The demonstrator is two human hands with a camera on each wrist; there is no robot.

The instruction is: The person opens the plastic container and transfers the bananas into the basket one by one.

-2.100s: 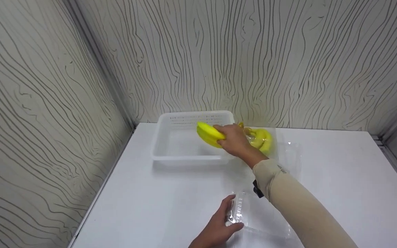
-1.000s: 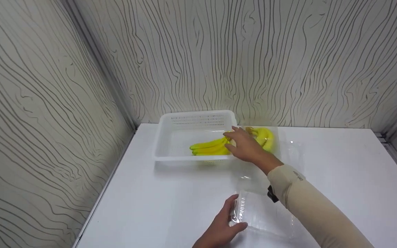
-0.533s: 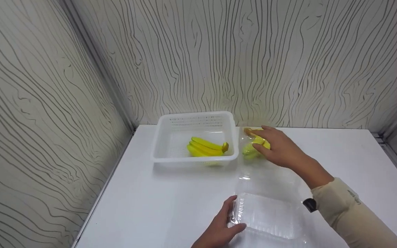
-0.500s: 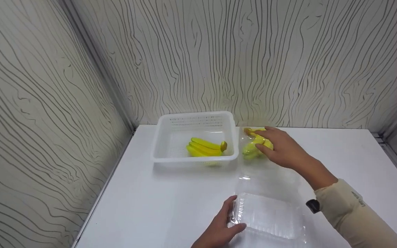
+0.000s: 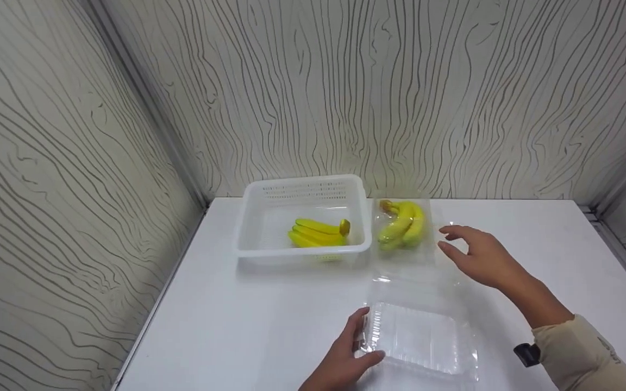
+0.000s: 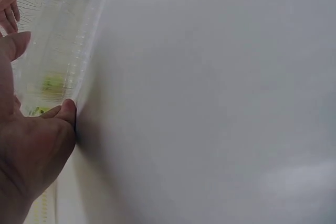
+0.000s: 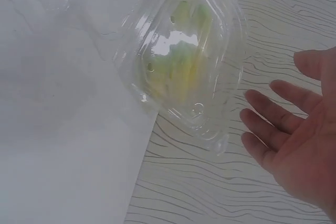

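My left hand (image 5: 340, 355) grips the left edge of a clear plastic container (image 5: 419, 339) near the front of the table, thumb and fingers spread along that side. In the left wrist view its fingers lie at the container's ridged rim. My right hand (image 5: 484, 258) hovers holding nothing, fingers loosely bent, to the right of a bunch of bananas (image 5: 404, 224) that sits in clear plastic packaging. The right wrist view shows a gap between this hand and the clear shell (image 7: 184, 66). Another bunch of bananas (image 5: 318, 234) lies inside the white basket (image 5: 305, 252).
The basket stands at the back of the white table (image 5: 226, 326), close to a wood-grain patterned wall (image 5: 302, 98). Thin transparent plastic edges lie between the packaged bananas and the front container; their exact outlines are hard to tell.
My right hand has put a bunch of bananas into the basket and let go. It then passed over the packaged bananas and withdrew to the right. The left hand has stayed in place.
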